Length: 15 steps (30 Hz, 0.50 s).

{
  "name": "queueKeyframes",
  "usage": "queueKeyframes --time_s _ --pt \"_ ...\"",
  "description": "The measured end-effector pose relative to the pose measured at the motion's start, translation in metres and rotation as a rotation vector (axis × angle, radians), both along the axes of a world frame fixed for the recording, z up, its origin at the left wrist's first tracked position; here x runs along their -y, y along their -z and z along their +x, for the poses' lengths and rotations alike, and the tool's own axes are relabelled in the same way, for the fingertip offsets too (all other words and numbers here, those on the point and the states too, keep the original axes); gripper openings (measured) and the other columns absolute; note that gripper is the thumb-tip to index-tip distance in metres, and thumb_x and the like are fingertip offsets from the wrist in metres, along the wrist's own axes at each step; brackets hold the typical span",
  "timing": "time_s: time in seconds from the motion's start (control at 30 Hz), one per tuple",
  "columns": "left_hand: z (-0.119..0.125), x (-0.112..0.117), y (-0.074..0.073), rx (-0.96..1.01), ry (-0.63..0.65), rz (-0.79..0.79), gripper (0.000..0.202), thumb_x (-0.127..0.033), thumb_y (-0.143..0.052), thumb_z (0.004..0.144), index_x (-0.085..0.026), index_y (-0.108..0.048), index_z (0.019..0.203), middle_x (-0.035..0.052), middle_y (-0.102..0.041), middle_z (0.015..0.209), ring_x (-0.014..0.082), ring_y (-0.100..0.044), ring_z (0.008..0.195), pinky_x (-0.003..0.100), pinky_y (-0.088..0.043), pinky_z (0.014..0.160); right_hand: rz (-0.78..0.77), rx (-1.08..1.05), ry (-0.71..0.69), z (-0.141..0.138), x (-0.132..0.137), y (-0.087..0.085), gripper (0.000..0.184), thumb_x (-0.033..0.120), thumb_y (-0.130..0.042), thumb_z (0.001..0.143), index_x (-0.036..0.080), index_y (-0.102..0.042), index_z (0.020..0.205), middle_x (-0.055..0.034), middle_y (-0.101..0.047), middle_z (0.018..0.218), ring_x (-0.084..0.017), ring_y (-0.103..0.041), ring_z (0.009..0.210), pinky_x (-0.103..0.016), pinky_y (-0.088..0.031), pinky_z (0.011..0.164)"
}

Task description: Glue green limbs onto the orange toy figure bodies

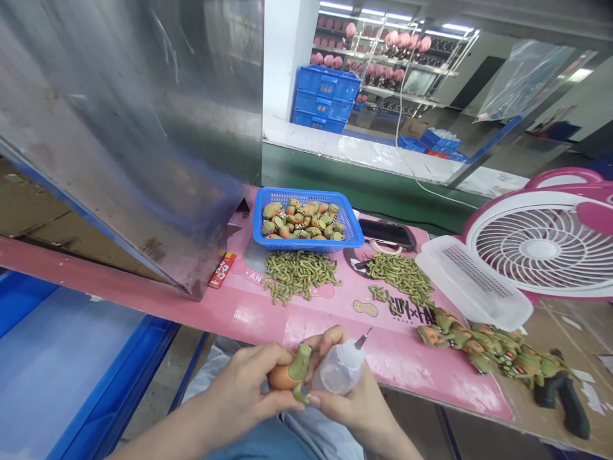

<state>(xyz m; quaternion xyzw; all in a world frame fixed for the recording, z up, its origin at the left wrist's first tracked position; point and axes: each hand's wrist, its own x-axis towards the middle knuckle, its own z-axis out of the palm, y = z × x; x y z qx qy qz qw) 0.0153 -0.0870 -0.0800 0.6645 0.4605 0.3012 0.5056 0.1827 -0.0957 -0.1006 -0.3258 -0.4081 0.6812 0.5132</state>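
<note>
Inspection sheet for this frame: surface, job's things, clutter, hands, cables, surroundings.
Surface: pink bench, crowded.
Job's things: orange-and-green figure in left hand; nozzle bottle in right hand.
Clutter: basket of figures, green piles, row of figures, red pack, phone, tray, fan.
Grippers: both hands closed, fingers around what they hold.
Cables: white cable hangs beyond the bench.
Surroundings: metal sheet at left; crates and shelves behind.

Orange-and-olive toy figure (290,372), translucent white glue bottle (339,369), blue basket (352,227) of green-orange pieces, olive-green strips (297,273) on pink printed desk (412,367), pink-white fan (543,246) at right of frame.
</note>
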Motion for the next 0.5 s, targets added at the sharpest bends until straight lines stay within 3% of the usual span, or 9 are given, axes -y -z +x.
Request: queueKeyframes --time_s 0.13,0.27,0.33,0.43,0.5 --pt "0.005 -0.004 0.001 0.494 -0.273 -0.365 0.041 -0.047 -0.077 0.05 -0.018 -0.05 0.061 -0.0009 -0.064 0.058 0.011 -0.054 0.047 0.019 -0.04 0.045 -0.178 0.093 0.297 0.006 0.002 -0.003 0.042 0.03 -0.081 0.048 0.023 -0.055 0.08 -0.0029 -0.062 0.094 -0.016 -0.056 0.081 -0.024 -0.046 0.062" --pt "0.007 -0.001 0.005 0.82 -0.327 -0.55 0.044 -0.048 -0.078 0.049 -0.017 -0.048 0.061 0.0019 -0.069 0.06 0.0081 -0.056 0.04 0.014 -0.036 0.037 -0.36 0.125 0.454 0.015 0.011 0.0 0.05 0.041 -0.081 0.047 0.021 -0.054 0.084 -0.0111 -0.064 0.097 -0.028 -0.058 0.094 -0.035 -0.05 0.065" --pt "0.008 0.003 0.007 0.908 -0.324 -0.591 0.042 -0.046 -0.078 0.052 -0.016 -0.05 0.061 0.0025 -0.069 0.06 0.0072 -0.056 0.039 0.012 -0.034 0.035 -0.379 0.208 0.453 0.02 0.016 0.003 0.053 0.045 -0.08 0.048 0.02 -0.053 0.087 -0.0132 -0.065 0.092 -0.03 -0.061 0.085 -0.035 -0.05 0.055" --pt "0.011 0.008 0.005 0.971 -0.363 -0.669 0.039 -0.044 -0.078 0.053 -0.015 -0.053 0.06 0.0029 -0.069 0.059 0.0052 -0.054 0.038 0.01 -0.033 0.034 -0.29 0.342 0.447 0.024 0.025 0.009 0.045 0.047 -0.077 0.053 0.019 -0.054 0.079 -0.0043 -0.062 0.07 -0.016 -0.057 0.054 -0.024 -0.042 0.041" --pt "0.014 0.012 0.0 0.977 -0.426 -0.737 0.038 -0.042 -0.079 0.053 -0.014 -0.056 0.063 0.003 -0.069 0.058 0.004 -0.053 0.038 0.009 -0.035 0.036 -0.241 0.335 0.458 0.025 0.03 0.012 0.039 0.047 -0.075 0.056 0.019 -0.055 0.075 0.0002 -0.058 0.066 -0.01 -0.05 0.047 -0.022 -0.04 0.042"
